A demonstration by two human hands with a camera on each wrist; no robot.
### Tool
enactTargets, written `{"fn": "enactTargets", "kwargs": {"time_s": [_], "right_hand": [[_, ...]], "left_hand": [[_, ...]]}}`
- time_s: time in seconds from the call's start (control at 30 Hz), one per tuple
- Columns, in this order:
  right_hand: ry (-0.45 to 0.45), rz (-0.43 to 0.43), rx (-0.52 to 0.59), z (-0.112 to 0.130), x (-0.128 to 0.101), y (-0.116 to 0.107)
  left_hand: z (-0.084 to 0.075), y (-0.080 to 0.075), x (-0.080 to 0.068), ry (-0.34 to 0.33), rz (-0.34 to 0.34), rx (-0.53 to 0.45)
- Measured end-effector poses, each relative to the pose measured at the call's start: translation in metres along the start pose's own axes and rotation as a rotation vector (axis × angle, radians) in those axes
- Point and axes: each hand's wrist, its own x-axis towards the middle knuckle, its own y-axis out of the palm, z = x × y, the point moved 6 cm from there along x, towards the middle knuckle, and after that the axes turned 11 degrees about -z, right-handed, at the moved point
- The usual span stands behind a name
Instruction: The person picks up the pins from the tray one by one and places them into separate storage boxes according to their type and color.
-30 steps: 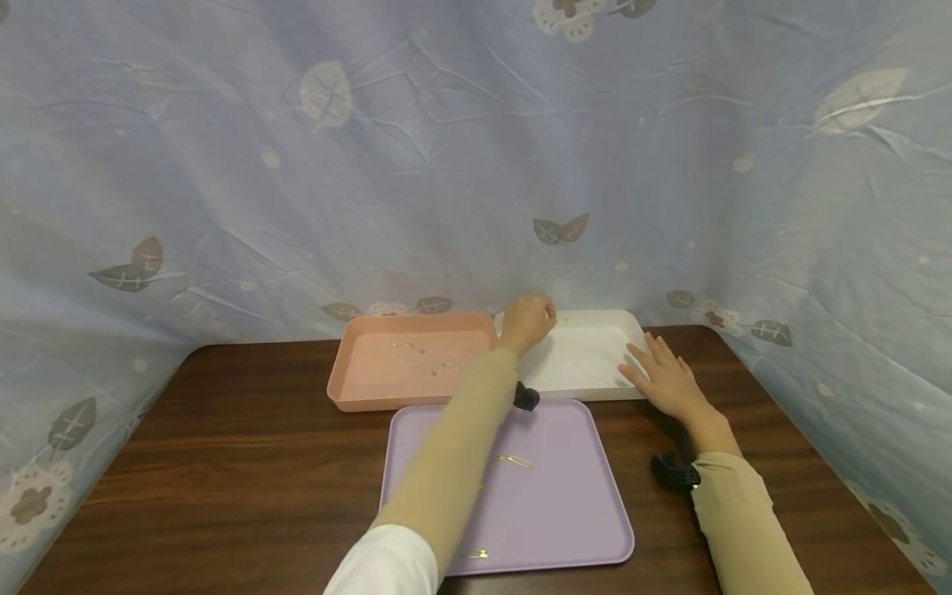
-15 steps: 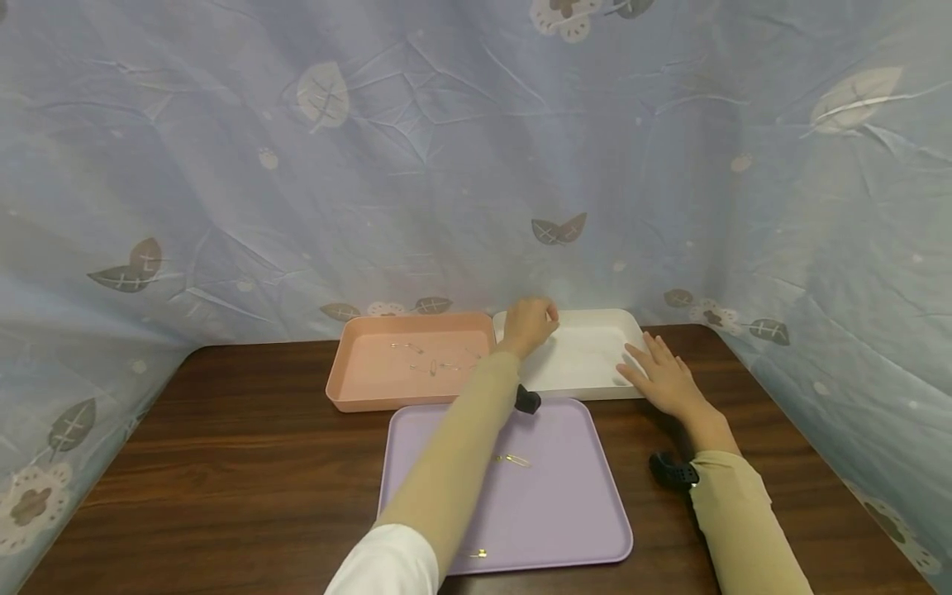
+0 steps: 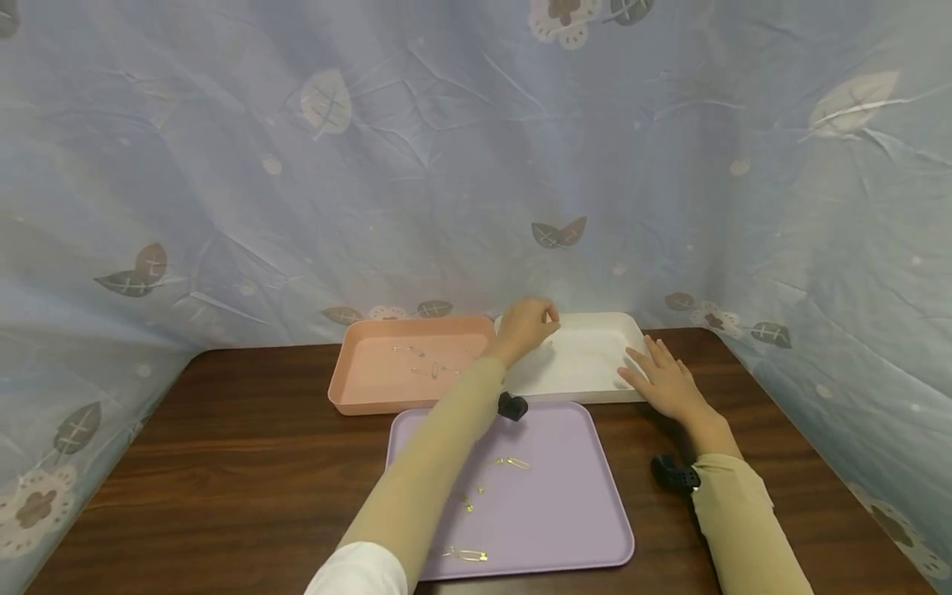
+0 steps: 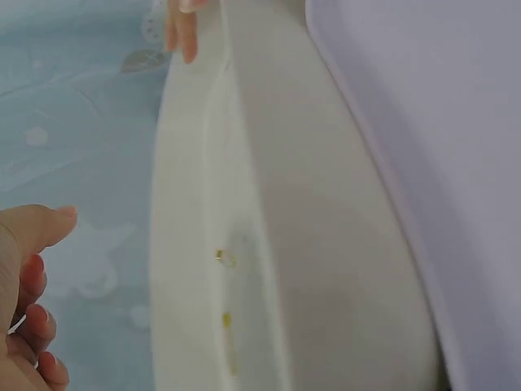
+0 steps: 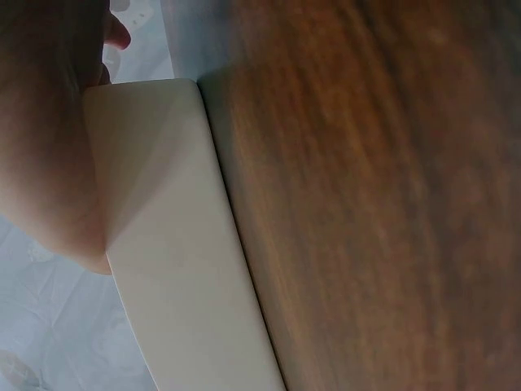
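Just right of the frame's centre, the left hand (image 3: 525, 325) is hovering with curled fingers over the white tray's (image 3: 587, 376) far left corner; whether it is pinching anything, I cannot tell. The right hand (image 3: 664, 380) is lying flat, fingers straight, on that tray's right rim.

Three trays are set on the table (image 3: 223, 463), w/ a curtain (image 3: 416, 165) hung behind. The near tray (image 3: 565, 512) is placed at centre front; several pins (image 3: 513, 462) are scattered in it. The far-left tray (image 3: 372, 380) is set behind it, more pins (image 3: 427, 364) lying inside. The far-right tray (image 3: 587, 364) is placed just beside that one, to its right. The left hand (image 3: 524, 326) is held over the far-right tray's back-left corner; the right hand (image 3: 665, 382) is rested on its right edge.
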Motion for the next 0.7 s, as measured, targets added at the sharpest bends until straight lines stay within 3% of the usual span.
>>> {"fn": "enactTargets", "kwargs": {"time_s": [0.33,0.53,0.7], "right_hand": [[0.003,-0.013,-0.015,-0.003,-0.003,0.001],[0.007,-0.003,-0.016,-0.002,-0.004,-0.003],[0.009,-0.008,-0.022,-0.002,-0.003,-0.005]], "left_hand": [[-0.006,-0.030,-0.009,0.071,0.010,-0.048],[-0.009,-0.060,-0.019,0.123,0.002,-0.042],[-0.008,-0.086,-0.032,0.203,-0.050,-0.044]]}}
